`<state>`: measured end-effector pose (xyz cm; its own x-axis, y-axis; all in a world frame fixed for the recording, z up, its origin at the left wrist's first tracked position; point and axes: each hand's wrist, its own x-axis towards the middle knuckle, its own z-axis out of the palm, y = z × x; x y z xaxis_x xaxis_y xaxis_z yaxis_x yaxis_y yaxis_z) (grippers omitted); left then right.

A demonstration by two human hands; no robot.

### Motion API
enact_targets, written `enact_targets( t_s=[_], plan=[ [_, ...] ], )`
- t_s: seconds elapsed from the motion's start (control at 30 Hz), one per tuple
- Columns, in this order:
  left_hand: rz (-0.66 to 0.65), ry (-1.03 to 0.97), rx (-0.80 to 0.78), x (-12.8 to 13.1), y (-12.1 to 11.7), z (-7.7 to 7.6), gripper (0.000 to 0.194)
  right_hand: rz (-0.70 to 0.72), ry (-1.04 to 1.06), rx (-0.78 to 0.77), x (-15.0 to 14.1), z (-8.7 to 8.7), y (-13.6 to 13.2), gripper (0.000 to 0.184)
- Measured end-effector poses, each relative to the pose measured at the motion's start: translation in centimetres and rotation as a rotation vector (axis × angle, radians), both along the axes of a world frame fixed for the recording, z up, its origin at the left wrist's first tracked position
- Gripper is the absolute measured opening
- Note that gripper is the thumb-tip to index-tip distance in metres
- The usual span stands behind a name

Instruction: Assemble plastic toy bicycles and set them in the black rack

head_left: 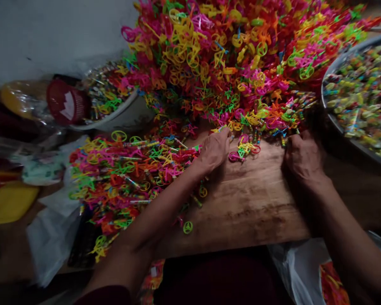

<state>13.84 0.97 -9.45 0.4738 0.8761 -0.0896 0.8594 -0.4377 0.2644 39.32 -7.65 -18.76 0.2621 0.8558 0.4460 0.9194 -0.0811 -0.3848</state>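
Observation:
A big heap of bright plastic toy pieces (228,55) in pink, yellow, orange and green fills the far side of a wooden board (250,203). My left hand (214,150) rests at the heap's near edge, its fingertips on a small piece beside a few loose pieces (244,150). My right hand (301,159) lies knuckles-up at the heap's edge, fingers curled among thin striped sticks (284,137); what it holds is hidden. A second flatter pile of pieces and sticks (127,178) lies left of my left arm.
A metal tray of wrapped sweets (362,89) stands at the right. A white bowl (114,106) of sticks and a red lid (66,101) sit at the back left. Plastic bags (51,237) and a yellow object (9,203) lie at the left; another bag (305,271) lower right.

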Motion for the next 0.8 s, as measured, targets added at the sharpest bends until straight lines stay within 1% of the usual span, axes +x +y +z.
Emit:
enact_targets(
  t_s=[0.03,0.1,0.17,0.23,0.3,0.37,0.4,0.43,0.47,0.57,0.6,0.63,0.67,0.7,0.73,0.8],
  plan=[
    [0.033,0.017,0.01,0.0,-0.5,0.2,0.031,0.021,0.016,0.026,-0.2,0.5,-0.3,0.008],
    [0.029,0.064,0.0,0.2,-1.7,0.4,0.031,0.05,0.038,0.051,-1.3,2.0,-1.2,0.007],
    [-0.022,0.115,-0.043,0.5,-2.8,0.4,0.041,0.036,0.09,0.044,-3.1,3.5,-2.5,0.015],
    [-0.077,0.13,-0.084,0.7,-3.5,0.1,0.052,0.02,0.226,0.018,-5.0,4.6,-4.1,0.021],
    [-0.108,0.088,-0.081,0.4,-3.8,-0.4,0.051,0.036,0.39,-0.034,-6.8,4.8,-5.9,0.021],
    [-0.11,-0.003,-0.081,-0.3,-4.0,-0.7,0.039,0.072,0.523,-0.073,-8.2,4.4,-7.4,0.021],
    [-0.09,-0.074,-0.112,-0.8,-4.2,-0.8,0.031,0.078,0.582,-0.071,-8.8,4.1,-7.9,0.02],
    [-0.061,-0.169,-0.184,-1.3,-4.3,-0.9,0.025,0.077,0.644,-0.061,-9.4,3.7,-8.3,0.02],
    [-0.018,-0.284,-0.302,-1.8,-4.6,-1.0,0.021,0.076,0.711,-0.05,-10.0,3.4,-8.5,0.02],
    [0.2,-0.681,-0.798,-3.2,-5.5,-1.5,0.017,0.08,0.902,-0.051,-11.6,2.4,-7.8,0.022],
    [0.278,-0.8,-0.94,-3.5,-5.9,-1.7,0.016,0.086,0.949,-0.056,-12.1,2.2,-7.5,0.023],
    [0.344,-0.902,-1.05,-3.8,-6.2,-2.0,0.021,0.094,0.986,-0.061,-12.5,2.1,-7.1,0.025],
    [0.389,-0.988,-1.127,-4.0,-6.5,-2.2,0.028,0.103,1.009,-0.064,-12.8,2.0,-6.9,0.026],
    [0.405,-1.055,-1.185,-4.2,-6.8,-2.5,0.034,0.109,1.023,-0.062,-13.0,1.9,-6.8,0.027],
    [0.401,-1.103,-1.231,-4.3,-7.0,-2.8,0.038,0.114,1.031,-0.058,-13.2,1.9,-6.8,0.027],
    [0.369,-1.146,-1.306,-4.2,-7.4,-3.1,0.037,0.121,1.025,-0.046,-13.2,1.9,-7.2,0.026]
  ],
)
